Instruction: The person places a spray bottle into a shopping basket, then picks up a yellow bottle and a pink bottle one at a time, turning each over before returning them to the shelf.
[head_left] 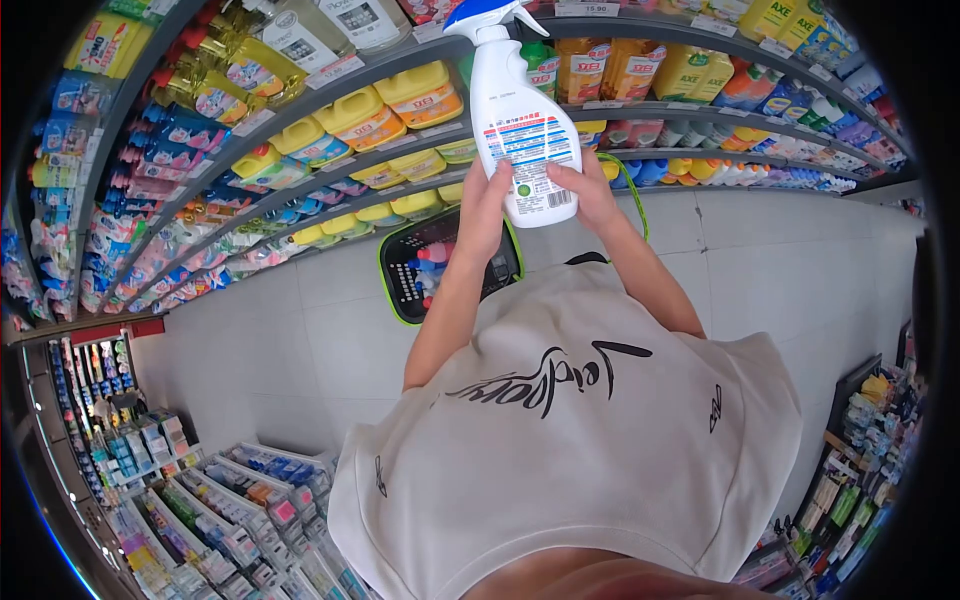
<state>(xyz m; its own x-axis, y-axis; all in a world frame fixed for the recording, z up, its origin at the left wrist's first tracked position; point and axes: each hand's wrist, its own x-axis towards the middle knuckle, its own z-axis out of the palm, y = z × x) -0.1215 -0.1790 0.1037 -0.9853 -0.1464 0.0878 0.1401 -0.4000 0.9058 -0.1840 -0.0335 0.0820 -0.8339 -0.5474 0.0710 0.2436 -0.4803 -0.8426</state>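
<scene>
Between both hands I hold a white spray bottle with a blue-and-white trigger head, upright in front of the shelves. Its printed label, with blue lines and a green round mark, faces me. My left hand grips the lower left side of the bottle, thumb on the front. On the lower right side, my right hand is closed the same way. The other fingers are hidden behind the bottle. Below my left forearm a black shopping basket with a bright green rim stands on the floor, holding several red, white and blue items.
Curved-looking shelves ahead carry yellow jugs, amber bottles and bagged goods. Pale floor tiles lie between the shelves and me. More stocked racks stand behind me on the left and right.
</scene>
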